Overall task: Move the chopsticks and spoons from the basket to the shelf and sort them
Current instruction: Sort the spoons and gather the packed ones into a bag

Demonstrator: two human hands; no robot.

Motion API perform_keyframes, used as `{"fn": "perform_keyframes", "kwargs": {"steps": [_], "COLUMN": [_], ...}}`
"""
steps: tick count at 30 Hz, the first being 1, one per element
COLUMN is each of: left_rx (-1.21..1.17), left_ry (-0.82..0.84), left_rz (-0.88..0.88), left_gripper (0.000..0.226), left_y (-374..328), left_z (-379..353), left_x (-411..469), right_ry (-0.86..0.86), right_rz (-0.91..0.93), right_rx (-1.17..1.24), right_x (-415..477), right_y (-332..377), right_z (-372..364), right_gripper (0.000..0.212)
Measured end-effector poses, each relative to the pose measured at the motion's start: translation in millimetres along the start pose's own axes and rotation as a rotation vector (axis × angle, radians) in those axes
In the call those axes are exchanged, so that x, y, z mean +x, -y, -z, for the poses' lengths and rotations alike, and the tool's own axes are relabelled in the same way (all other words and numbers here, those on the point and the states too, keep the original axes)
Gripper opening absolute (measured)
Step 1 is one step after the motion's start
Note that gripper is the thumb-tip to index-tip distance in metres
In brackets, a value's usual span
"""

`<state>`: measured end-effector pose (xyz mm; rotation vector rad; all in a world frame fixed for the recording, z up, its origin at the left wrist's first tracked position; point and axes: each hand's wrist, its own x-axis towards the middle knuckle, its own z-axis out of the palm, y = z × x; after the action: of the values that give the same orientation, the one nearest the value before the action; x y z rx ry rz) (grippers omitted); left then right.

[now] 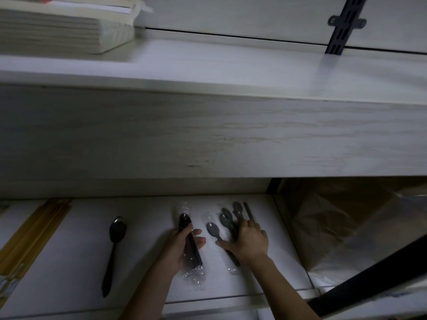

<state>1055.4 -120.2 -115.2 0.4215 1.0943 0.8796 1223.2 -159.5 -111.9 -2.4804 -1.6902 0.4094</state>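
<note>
On the lower white shelf (143, 285) my left hand (179, 247) grips a bundle of black spoons wrapped in clear plastic (190, 244), lying lengthwise on the board. My right hand (248, 242) rests flat, fingers spread, on a loose group of dark spoons (225, 219) fanned out beside it. One spoon in a clear wrapper (213, 229) sticks out under its thumb. A single black spoon (114, 252) lies alone further left. Pale wooden chopsticks (34, 232) lie in a row at the far left. The basket is out of view.
A thick white upper shelf (208, 135) overhangs the lower board and hides its back. A stack of paper packs (62, 28) sits on top at the left. A black bracket (342, 24) is on the wall. Brown bags (342, 227) fill the space at right.
</note>
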Motion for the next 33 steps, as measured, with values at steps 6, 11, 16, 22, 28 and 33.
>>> {"fn": "perform_keyframes", "kwargs": {"steps": [6,11,16,22,28,33], "left_rx": [-0.005,-0.021,-0.013,-0.022,-0.008,-0.005], "left_ry": [-0.004,-0.005,-0.025,-0.022,-0.007,0.009], "left_rz": [0.015,0.001,-0.003,0.022,0.036,0.038], "left_gripper": [0.016,0.014,0.013,0.015,0.015,0.015], "left_y": [2.5,3.3,3.5,1.3,3.9,3.7], "left_z": [1.5,1.8,4.2,3.3,0.2,-2.1], "left_x": [1.7,0.0,0.8,2.3,4.3,4.7], "right_ry": [-0.007,0.014,0.049,-0.069,0.057,0.067], "right_rz": [-0.011,0.052,0.092,-0.063,-0.222,-0.183], "right_rx": [0.002,-0.008,-0.005,0.282,0.160,0.237], "right_x": [-4.7,-10.2,-13.1,1.6,-2.9,-11.9], "right_y": [8.3,21.9,32.2,1.9,-42.7,-46.7], "right_z": [-10.2,-13.4,-12.8,20.8,36.8,27.9], "right_gripper": [0.074,0.044,0.032,0.031,0.056,0.037]}}
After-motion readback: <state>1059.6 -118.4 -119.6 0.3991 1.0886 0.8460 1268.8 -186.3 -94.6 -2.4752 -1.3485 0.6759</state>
